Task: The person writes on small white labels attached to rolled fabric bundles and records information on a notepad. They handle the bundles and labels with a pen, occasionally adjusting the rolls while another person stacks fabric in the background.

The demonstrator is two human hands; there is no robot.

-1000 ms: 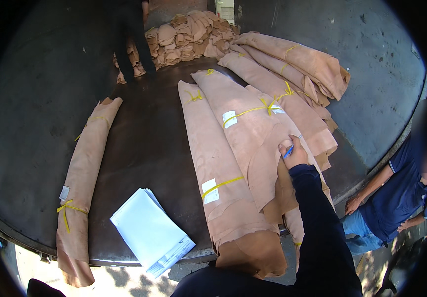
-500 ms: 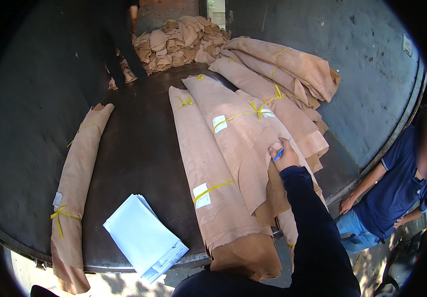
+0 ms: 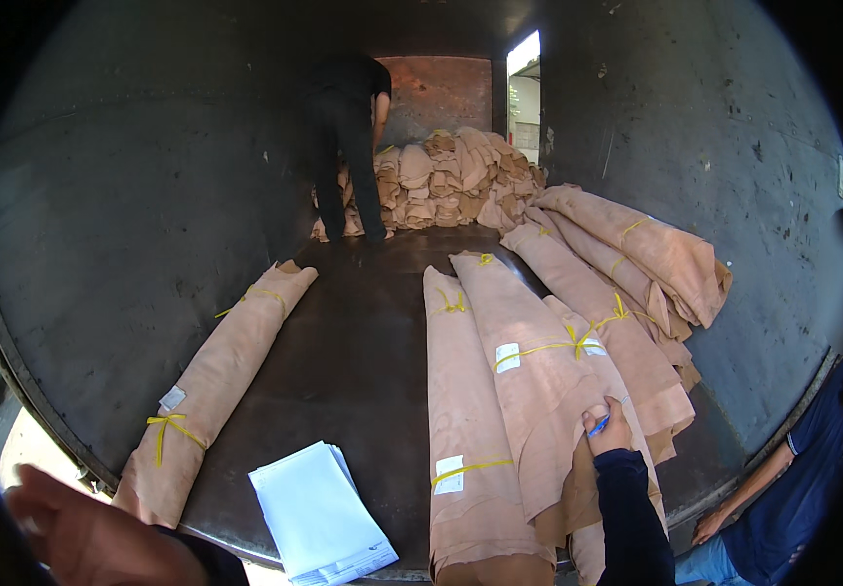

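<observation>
My right hand (image 3: pixel 616 431) rests at the near end of a rolled leather hide (image 3: pixel 529 420), with a blue pen (image 3: pixel 598 427) in its closed fingers. That roll is bound with yellow string and has a white label (image 3: pixel 507 357) under the string. Beside it on the left lies another tied roll (image 3: pixel 460 410), with a white label near its lower string. At the lower left, my left hand (image 3: pixel 89 537) is raised near a separate tied roll (image 3: pixel 231 381). It is smeared by motion, but its fingers look spread and nothing shows in them.
A stack of white papers (image 3: pixel 322 513) lies on the dark truck bed (image 3: pixel 343 361). More tied rolls (image 3: pixel 636 244) lie along the right wall. At the back, a person in dark clothes (image 3: pixel 348 137) bends by a heap of hides (image 3: pixel 451 176). Another person (image 3: pixel 782 508) stands outside, right.
My view has tilted up and turned left, so more of the truck's inside shows. My left hand has come into view at the lower left. My right hand stays on the roll with the pen.
</observation>
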